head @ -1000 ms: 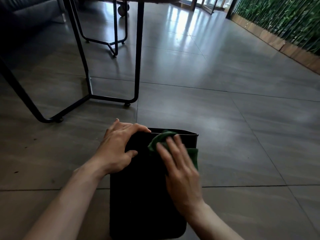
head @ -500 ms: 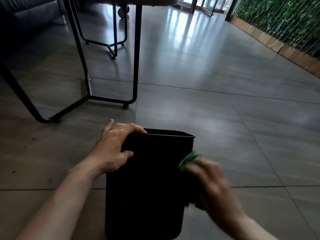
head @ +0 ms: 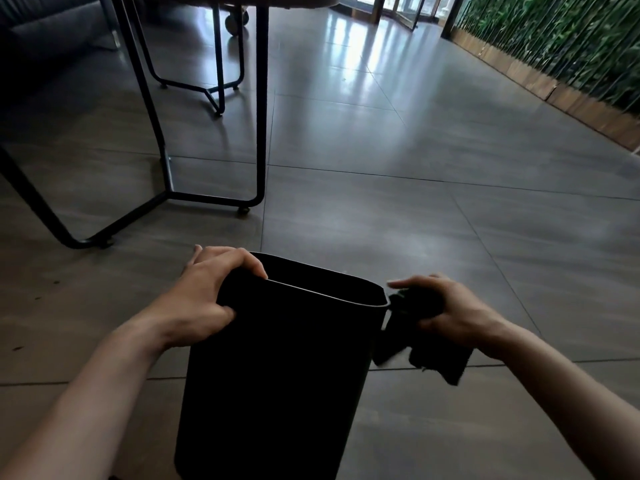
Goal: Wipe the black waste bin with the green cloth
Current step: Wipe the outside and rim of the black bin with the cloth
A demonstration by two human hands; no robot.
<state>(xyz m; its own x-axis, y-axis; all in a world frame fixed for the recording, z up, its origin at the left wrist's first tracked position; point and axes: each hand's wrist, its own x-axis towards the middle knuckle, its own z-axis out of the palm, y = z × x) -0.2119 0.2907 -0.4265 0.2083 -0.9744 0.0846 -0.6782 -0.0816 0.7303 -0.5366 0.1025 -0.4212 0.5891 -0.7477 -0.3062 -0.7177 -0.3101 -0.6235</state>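
Bin: black waste bin (head: 277, 375) is standing on the tiled floor (head: 398, 220), low centre of view, mouth tipping slightly away from the wearer; base running off the bottom edge of frame.
Rim: near rim edge is catching a thin line of light, running from the L grip down to the R corner; inside of bin too dark to read.
L hand: left hand (head: 204, 299) is clamping the rim's left end, fingers curling over the top into the mouth, thumb pressing the outer wall. Closed tight on the bin.
R hand: right hand (head: 450, 310) is sitting just off the rim's right corner, fingers closed round a bunched cloth, forefinger sticking out toward the bin.
Cloth: green cloth (head: 426, 337) is looking nearly black in this light; upper wad touching the bin's R corner and side wall, loose tail hanging below the hand, clear of the floor as far as I can tell.
Room, right + ahead: open tile, wide and bare out to the wooden planter edge (head: 554, 88) under the green plant wall (head: 571, 36).
Room, left: black metal table legs (head: 259, 109) w/ floor-level crossbar are standing close behind the L hand; second frame further back. Tight on that side.
Far left: dark sofa (head: 41, 39) at frame edge.
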